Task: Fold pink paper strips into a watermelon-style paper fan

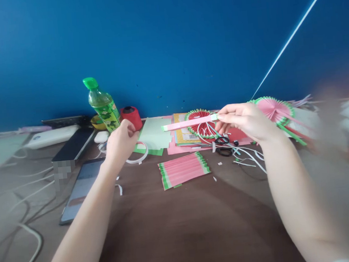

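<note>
My right hand [240, 119] pinches one end of a folded pink paper strip [189, 123] with green ends, held level above the table. My left hand [122, 139] is closed, its fingertips curled together; whatever they hold, if anything, I cannot make out. Just beside and below it is a white roll of tape [146, 153], partly hidden by the hand. A pleated pink paper sheet [184, 169] with green edges lies on the table between my forearms. Behind the strip is a round red paper fan [201, 130] with a green rim.
A green-capped bottle [102, 106] and a red cup-like object [135, 116] stand against the blue wall. Pale green paper sheets [155, 134], black scissors [224, 151], white cords [250, 155] and a pink fan [273, 109] lie about. A phone [81, 188] rests at left.
</note>
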